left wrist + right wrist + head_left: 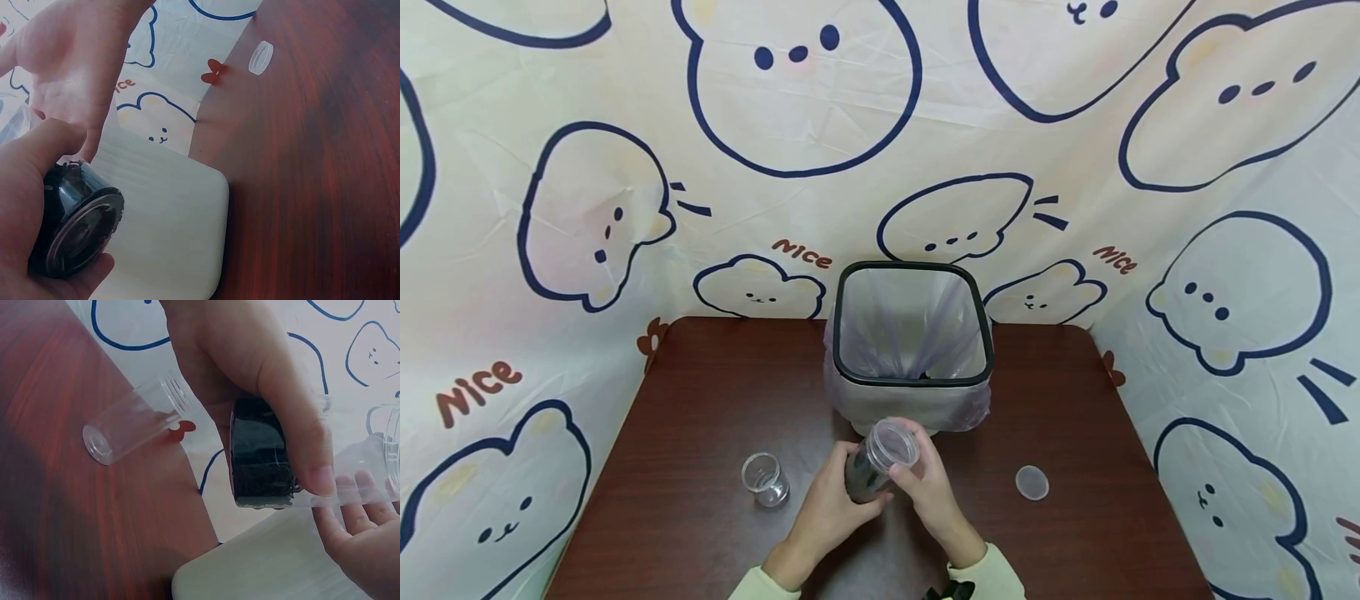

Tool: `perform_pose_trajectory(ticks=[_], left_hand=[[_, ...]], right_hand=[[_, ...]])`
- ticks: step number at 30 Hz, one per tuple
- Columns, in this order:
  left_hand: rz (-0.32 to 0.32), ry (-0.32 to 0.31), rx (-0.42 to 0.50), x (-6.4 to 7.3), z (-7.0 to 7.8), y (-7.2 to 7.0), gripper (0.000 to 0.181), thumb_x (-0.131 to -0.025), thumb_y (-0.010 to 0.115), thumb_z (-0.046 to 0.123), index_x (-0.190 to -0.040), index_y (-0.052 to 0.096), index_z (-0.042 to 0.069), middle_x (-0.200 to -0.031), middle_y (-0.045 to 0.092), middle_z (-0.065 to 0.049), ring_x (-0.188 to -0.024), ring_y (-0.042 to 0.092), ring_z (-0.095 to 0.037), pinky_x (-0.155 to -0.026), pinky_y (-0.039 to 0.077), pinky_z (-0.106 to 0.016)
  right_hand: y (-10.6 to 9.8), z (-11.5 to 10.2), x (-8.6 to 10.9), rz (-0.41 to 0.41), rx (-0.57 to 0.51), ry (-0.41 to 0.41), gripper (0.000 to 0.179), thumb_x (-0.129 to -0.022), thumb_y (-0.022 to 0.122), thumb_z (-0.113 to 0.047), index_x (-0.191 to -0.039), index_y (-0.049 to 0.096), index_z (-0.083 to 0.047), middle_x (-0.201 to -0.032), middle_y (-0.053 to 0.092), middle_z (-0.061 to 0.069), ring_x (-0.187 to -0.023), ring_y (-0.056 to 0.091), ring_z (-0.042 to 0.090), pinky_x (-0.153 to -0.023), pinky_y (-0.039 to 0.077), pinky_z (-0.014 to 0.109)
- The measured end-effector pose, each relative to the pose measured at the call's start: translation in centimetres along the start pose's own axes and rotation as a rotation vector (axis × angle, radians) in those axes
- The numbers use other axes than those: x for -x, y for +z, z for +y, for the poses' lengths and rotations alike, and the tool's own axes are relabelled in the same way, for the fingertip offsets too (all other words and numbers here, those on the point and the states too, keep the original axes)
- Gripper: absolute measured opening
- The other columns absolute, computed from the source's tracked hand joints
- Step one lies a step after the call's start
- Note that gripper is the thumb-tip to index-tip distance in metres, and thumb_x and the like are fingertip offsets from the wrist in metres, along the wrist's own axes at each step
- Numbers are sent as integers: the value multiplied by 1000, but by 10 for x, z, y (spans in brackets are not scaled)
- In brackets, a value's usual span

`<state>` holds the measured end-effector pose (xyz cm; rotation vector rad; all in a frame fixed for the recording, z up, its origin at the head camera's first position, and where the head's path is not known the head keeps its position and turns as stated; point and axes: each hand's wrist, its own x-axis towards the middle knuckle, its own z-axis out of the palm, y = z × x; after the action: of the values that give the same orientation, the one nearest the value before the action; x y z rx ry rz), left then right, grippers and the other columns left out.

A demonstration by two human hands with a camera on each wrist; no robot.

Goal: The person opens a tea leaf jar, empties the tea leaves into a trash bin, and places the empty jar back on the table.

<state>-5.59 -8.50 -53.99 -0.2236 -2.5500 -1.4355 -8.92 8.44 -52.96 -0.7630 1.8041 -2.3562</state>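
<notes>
My left hand (838,497) grips the lower part of a clear plastic jar (262,453), its fingers and thumb wrapped round the body. Dark contents fill the jar's bottom end. The jar tilts, its round top facing up and right. At that top, my right hand (934,487) holds the jar between thumb and fingers. Whether a lid sits on the top I cannot tell. A second clear jar (766,480), with nothing visible inside, stands on the table left of my left hand. Off to the right of my right hand lies a round translucent lid (1032,482).
Just beyond my hands stands a pale bin (880,400) with a dark rim and a lilac plastic liner (973,408). The brown wooden table (722,375) is bordered behind and at both sides by printed cloth (640,350).
</notes>
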Motion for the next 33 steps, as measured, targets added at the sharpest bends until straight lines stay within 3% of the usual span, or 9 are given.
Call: perform_pose_trajectory(ticks=[9, 14, 18, 26, 33], left_hand=[[-5, -20, 19, 1, -2, -1, 66, -67, 95, 18, -118, 53, 12, -109, 65, 1, -94, 62, -13, -85, 52, -38], [10, -26, 19, 3, -5, -2, 66, -67, 95, 17, -118, 53, 12, -106, 66, 2, -91, 63, -12, -83, 52, -36], [19, -28, 17, 3, -6, -4, 66, -67, 95, 18, -118, 54, 11, -104, 67, 2, -90, 63, -12, -82, 52, -36], [28, -39, 5, 3, -9, -5, 67, -66, 95, 19, -118, 54, 11, -104, 67, 2, -91, 64, -13, -83, 52, -37], [29, -39, 3, 3, -8, -5, 67, -64, 96, 18, -117, 55, 11, -104, 67, 1, -91, 64, -13, -83, 52, -38]], right_hand=[[-5, -1, 0, 21, -36, 7, 63, -100, 66, -25, -144, 38, 10, -140, 56, 5, -126, 53, 17, -105, 44, 30], [-10, -3, -3, 15, -117, -59, 65, -101, 65, -21, -147, 34, 12, -147, 53, 13, -131, 53, 19, -106, 46, 35], [-15, -4, -4, 22, -196, -56, 71, -100, 66, -23, -152, 29, 8, -150, 50, 13, -133, 53, 20, -107, 46, 36], [-26, -8, -1, 26, -291, -41, 65, -99, 57, 1, -156, 26, -1, -152, 45, 10, -136, 49, 22, -107, 45, 40], [-34, -7, 5, 64, -328, -64, 54, -95, 55, 11, -142, 32, 1, -143, 53, 14, -128, 55, 22, -103, 49, 45]])
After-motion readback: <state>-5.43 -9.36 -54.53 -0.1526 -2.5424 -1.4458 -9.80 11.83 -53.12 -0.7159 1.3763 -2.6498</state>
